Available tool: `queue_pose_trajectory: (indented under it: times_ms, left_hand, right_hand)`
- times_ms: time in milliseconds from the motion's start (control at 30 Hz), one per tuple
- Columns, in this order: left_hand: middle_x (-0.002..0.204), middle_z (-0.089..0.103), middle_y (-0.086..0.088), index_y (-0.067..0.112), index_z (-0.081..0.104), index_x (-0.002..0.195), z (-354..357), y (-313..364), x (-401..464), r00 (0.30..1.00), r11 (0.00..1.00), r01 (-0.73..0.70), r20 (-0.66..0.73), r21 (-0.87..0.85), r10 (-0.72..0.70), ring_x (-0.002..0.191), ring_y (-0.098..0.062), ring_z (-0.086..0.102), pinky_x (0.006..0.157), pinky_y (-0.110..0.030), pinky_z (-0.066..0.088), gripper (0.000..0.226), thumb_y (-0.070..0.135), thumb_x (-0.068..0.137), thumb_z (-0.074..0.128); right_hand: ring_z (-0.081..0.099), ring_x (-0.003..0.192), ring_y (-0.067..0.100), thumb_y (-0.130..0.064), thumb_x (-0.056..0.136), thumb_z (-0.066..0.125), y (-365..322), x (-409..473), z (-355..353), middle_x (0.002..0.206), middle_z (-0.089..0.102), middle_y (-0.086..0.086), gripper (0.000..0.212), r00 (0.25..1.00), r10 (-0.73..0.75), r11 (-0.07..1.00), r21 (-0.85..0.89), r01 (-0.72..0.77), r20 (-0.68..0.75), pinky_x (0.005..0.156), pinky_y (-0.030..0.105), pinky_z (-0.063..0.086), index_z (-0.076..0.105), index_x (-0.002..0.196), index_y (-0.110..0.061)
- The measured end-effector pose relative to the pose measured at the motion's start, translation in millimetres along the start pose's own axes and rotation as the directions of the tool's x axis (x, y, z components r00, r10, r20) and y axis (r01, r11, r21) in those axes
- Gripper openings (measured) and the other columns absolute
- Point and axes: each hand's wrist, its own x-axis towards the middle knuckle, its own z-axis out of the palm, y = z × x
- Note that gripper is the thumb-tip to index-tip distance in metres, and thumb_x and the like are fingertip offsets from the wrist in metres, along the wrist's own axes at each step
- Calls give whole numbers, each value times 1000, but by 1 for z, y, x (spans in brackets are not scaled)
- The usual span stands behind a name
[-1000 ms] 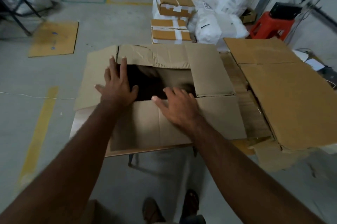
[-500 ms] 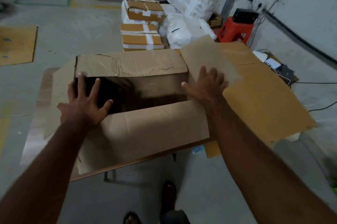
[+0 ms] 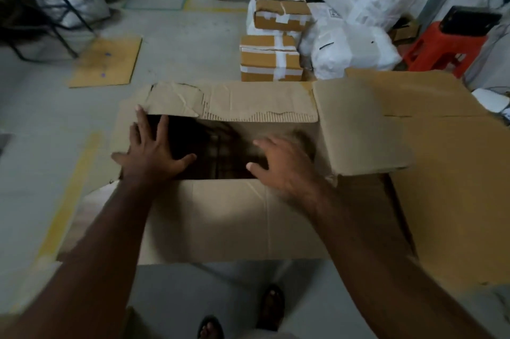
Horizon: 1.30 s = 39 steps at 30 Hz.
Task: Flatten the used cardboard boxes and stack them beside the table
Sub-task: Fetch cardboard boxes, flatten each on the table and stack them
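We see the open cardboard box (image 3: 234, 217) at frame centre, flaps splayed out, its dark opening facing up. Left hand (image 3: 154, 156) lies flat at the opening's left edge, fingers spread and straight. Right hand (image 3: 284, 164) hovers over the opening's right side, fingers apart and relaxed, blurred, gripping nothing. A flattened cardboard sheet (image 3: 455, 173) lies just right of the box, under its right flap. Taped parcels (image 3: 271, 59) and white bags (image 3: 350, 51) sit on the floor, upper centre-right.
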Motion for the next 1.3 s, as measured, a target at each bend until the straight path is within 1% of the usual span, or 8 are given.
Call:
queue_pose_trajectory:
  times_ms: [100,333,400,567,833,967,1133,1300]
  left_hand:
    - [162,-37,0,39,-5,160,0,0,-3,998,1000,-3,-56,-29,1,154,-40,7,99,-82,30,114,77,77,64]
    - [159,-43,-1,38,-13,160,2,1,-1,998,999,32,-59,-4,-33,155,-41,6,104,-75,33,116,78,79,60]
    - [161,-41,-2,37,-12,160,3,1,0,998,999,40,-51,4,-39,155,-40,4,104,-74,32,116,80,79,58]
    - [166,-31,1,39,-9,160,11,-5,4,997,999,53,-48,9,-52,156,-35,0,104,-75,30,113,85,76,51]
    - [171,-10,-2,32,7,162,9,-4,4,995,996,86,-56,-12,-87,157,-31,2,105,-74,29,110,86,70,35]
    - [170,13,-4,26,29,156,4,-4,0,994,996,53,-92,-72,-60,156,-26,8,109,-73,23,100,84,75,35]
    - [144,57,-4,21,62,131,-8,4,-27,949,978,-206,-241,18,204,151,-22,27,116,-69,2,77,76,92,26]
    - [126,67,-2,21,65,127,1,-8,-88,865,873,-488,-126,14,486,129,-23,55,113,-62,25,84,85,87,28]
  right_hand:
    - [22,154,27,-57,96,58,-15,27,11,169,20,7,84,991,-28,999,28,24,131,121,45,30,22,162,-18]
    - [-5,158,23,-52,94,59,-19,111,-40,172,-9,3,98,981,-85,981,-189,51,-173,120,55,23,0,164,-17]
    - [-5,158,24,-51,94,59,-14,150,-53,172,-7,3,98,985,-49,967,-255,6,-163,122,57,20,-1,164,-17]
    - [11,156,26,-51,91,67,10,207,-34,171,10,2,97,979,131,959,-272,-85,157,121,62,14,9,163,-21]
    - [5,158,27,-55,90,68,12,204,-32,172,3,4,104,973,131,970,-227,-86,190,123,61,6,2,164,-22]
    - [2,158,25,-55,93,64,-2,149,-35,172,-1,5,100,995,55,998,1,-55,86,124,60,7,2,164,-22]
    - [24,153,18,-84,76,46,-25,8,-12,168,24,-1,101,994,-49,983,181,31,95,121,55,25,27,159,-30]
    - [35,145,16,-90,71,31,-19,-76,13,157,41,-7,99,997,26,999,32,-28,72,123,42,13,34,154,-36]
